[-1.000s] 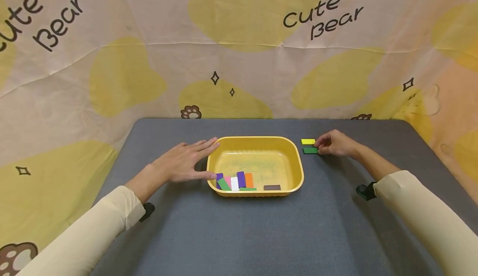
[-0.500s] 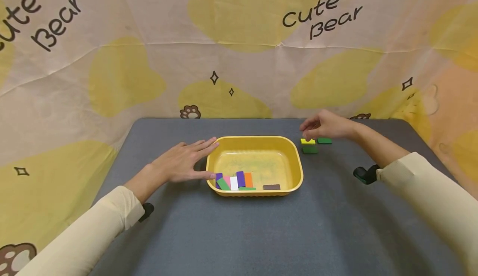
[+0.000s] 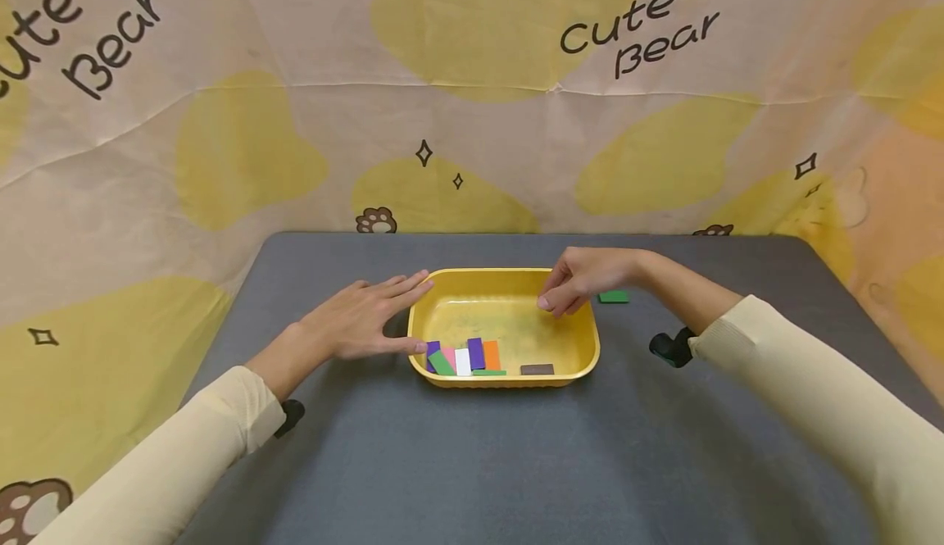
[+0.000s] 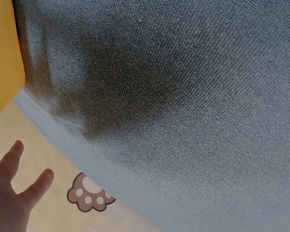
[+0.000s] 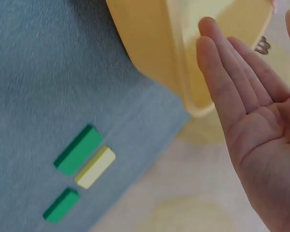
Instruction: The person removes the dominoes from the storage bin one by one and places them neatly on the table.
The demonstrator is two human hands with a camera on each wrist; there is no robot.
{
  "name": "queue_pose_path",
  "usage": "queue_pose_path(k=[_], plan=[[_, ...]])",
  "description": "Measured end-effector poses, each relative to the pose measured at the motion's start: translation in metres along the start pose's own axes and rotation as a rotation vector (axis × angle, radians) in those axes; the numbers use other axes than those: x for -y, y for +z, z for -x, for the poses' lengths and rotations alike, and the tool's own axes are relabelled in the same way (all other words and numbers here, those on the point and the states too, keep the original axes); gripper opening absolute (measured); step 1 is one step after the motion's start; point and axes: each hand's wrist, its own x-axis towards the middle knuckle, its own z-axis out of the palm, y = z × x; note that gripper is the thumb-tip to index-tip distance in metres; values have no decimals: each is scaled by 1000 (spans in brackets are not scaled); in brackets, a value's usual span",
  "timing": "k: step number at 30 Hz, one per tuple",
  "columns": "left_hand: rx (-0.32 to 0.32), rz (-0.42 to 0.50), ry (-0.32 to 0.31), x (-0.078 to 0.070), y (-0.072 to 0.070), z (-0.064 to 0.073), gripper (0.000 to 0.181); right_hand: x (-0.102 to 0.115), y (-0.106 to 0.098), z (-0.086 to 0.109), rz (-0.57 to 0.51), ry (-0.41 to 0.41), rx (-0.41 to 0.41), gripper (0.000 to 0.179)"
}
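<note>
My left hand (image 3: 372,315) rests at the left rim of a yellow plastic basin (image 3: 505,383), fingers spread. Over the basin's right side hovers my right hand (image 3: 578,279), pointing inward. In the right wrist view its fingers (image 5: 232,79) are fairly straight with the thumb apart, and I see nothing between them. Along the basin's near wall lie several small blocks, among them an orange block (image 3: 491,356), a white block (image 3: 462,362) and a brown block (image 3: 537,370). Right of the basin are two green blocks (image 5: 78,150) and a yellow block (image 5: 95,167), partly hidden by my right arm in the head view.
The grey cloth-topped table (image 3: 472,463) reaches back to a patterned curtain (image 3: 472,160). The basin stands in the middle of the table, towards the far edge.
My right hand has moved from the blocks on the table, past the yellow one, leftward over the basin. The left hand stays at the rim.
</note>
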Motion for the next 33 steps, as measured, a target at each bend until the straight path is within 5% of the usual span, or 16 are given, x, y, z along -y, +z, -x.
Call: queue_pose_path(k=[7, 20, 33], plan=[[4, 5, 0, -1, -1, 0, 99, 0, 13, -18, 51, 85, 41, 48], [8, 15, 0, 2, -1, 1, 98, 4, 29, -37, 153, 92, 149, 35], [4, 25, 1, 2, -2, 2, 97, 15, 45, -48, 69, 200, 211, 21]])
